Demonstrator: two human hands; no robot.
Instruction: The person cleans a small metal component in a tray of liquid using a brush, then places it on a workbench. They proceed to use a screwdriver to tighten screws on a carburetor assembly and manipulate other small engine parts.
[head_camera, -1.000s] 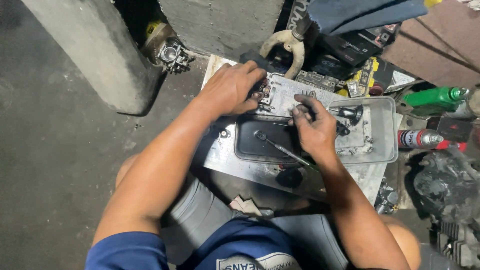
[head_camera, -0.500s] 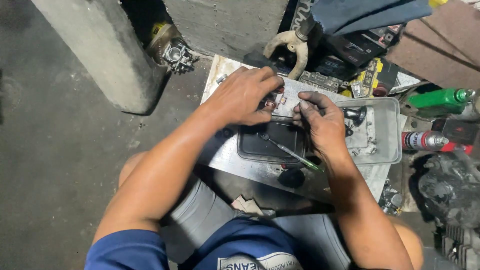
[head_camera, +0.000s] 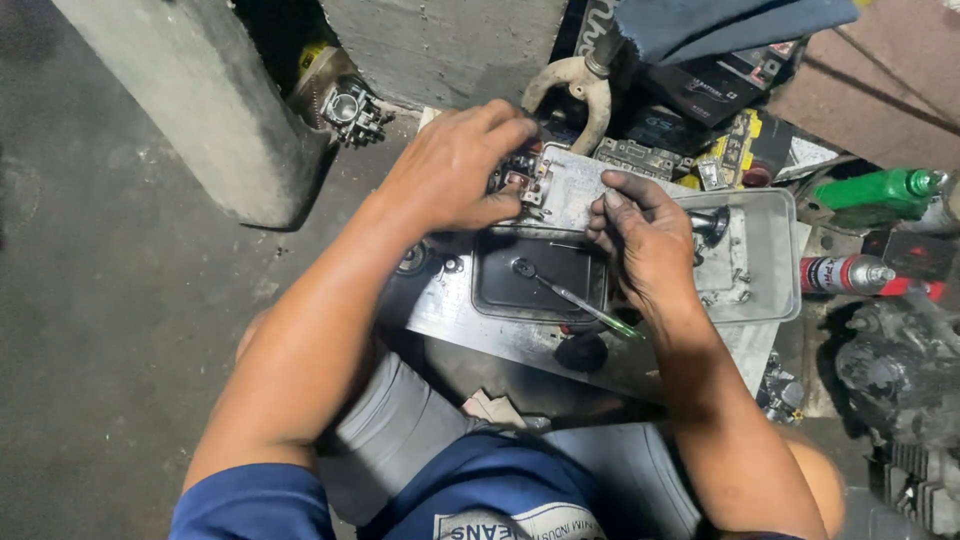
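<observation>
Metal part (head_camera: 572, 190) gripped between left hand (head_camera: 455, 170) and right hand (head_camera: 650, 240) (above tray).

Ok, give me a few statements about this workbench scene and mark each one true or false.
1. Both hands, left hand and right hand, grip the grey metal part. True.
2. The screwdriver is in the right hand. False: it lies in the dark tray, untouched.
3. A green bottle lies at the right. True.
4. The spray can stands upright in the clear tray. False: it lies on its side outside it.
</observation>
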